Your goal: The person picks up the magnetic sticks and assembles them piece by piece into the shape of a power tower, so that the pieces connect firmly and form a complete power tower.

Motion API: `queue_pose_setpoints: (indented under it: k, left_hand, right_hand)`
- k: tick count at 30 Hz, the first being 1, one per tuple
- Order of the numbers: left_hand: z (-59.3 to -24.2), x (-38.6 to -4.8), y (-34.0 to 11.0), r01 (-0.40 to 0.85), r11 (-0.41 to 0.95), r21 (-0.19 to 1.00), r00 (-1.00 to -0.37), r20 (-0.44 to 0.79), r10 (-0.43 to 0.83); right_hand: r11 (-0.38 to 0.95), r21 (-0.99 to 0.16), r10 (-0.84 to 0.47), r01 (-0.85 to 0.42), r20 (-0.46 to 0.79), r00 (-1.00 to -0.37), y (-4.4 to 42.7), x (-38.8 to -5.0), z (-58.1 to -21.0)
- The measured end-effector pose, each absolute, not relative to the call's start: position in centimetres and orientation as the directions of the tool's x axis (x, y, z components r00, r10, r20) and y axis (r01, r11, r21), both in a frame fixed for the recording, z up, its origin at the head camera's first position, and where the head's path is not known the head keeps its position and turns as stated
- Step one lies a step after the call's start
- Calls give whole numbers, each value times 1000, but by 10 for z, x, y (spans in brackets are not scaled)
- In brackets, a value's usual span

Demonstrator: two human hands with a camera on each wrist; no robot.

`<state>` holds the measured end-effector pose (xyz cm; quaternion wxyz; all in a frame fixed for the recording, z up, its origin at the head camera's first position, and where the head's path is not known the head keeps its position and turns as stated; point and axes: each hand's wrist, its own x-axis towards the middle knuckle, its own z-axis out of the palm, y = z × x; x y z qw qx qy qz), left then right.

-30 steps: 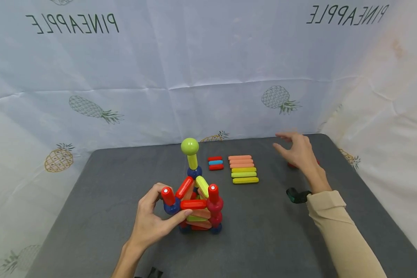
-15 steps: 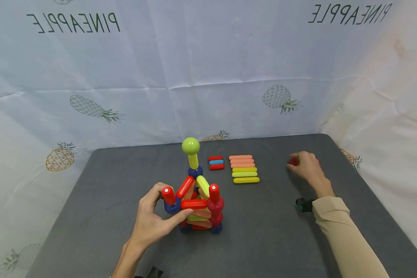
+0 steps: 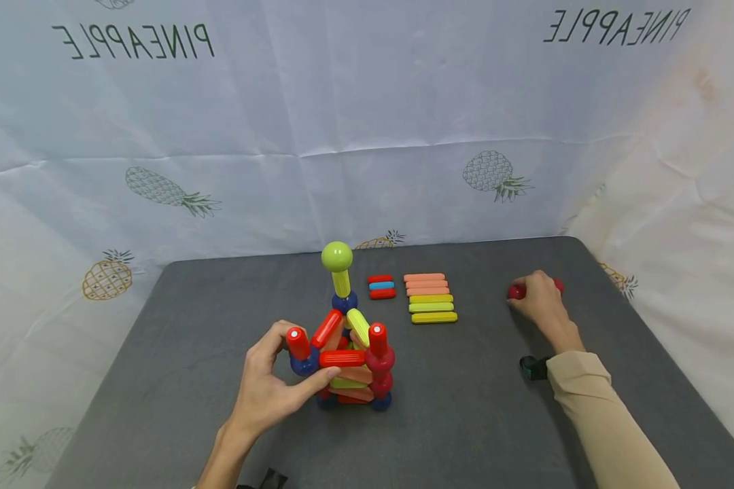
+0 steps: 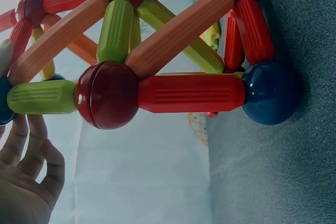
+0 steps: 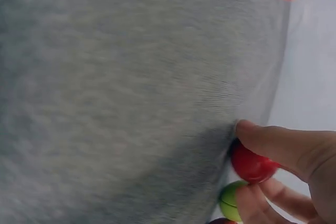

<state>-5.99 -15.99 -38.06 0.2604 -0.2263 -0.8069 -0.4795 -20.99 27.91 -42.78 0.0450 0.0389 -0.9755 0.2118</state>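
A tower of magnetic sticks and balls (image 3: 342, 358) stands at the middle front of the table, with a green ball (image 3: 337, 256) topping its rear stick. My left hand (image 3: 268, 384) grips the tower's upper left part, the thumb lying across the front by a red stick. In the left wrist view, red, green and orange sticks join dark red and blue balls. At the far right my right hand (image 3: 543, 304) pinches a red ball (image 5: 253, 163) between thumb and fingers, low by the tabletop. Beside it, a green ball (image 5: 230, 201) is partly covered by the fingers.
Behind the tower lie short red and blue sticks (image 3: 382, 286) in a small row. Right of them is a row of longer orange and yellow-green sticks (image 3: 431, 308). Another red ball (image 3: 558, 285) shows past my right hand. A pineapple-print cloth (image 3: 367, 136) hangs behind the table.
My right hand has come down from above the balls at the far right, and its fingers have closed on a red ball. The left hand and the tower stay put.
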Motion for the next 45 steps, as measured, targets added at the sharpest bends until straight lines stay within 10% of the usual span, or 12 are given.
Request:
queue_pose_setpoints:
  k: [12,25,45]
  left_hand:
    - [-379,-59,-157,599,447,665,-774,623,110]
    - [-381,-59,-145,633,434,641,-747,654,124]
    - [-381,-59,-146,621,450,642,-754,645,122]
  right_hand:
    - [735,-643,-53,-216,263,-963,226,-190,-378]
    - [244,-716,-327,-654,574,-751,124,-99,-272]
    - [282,-622,-439,-731,594,-674,110,-84,-275]
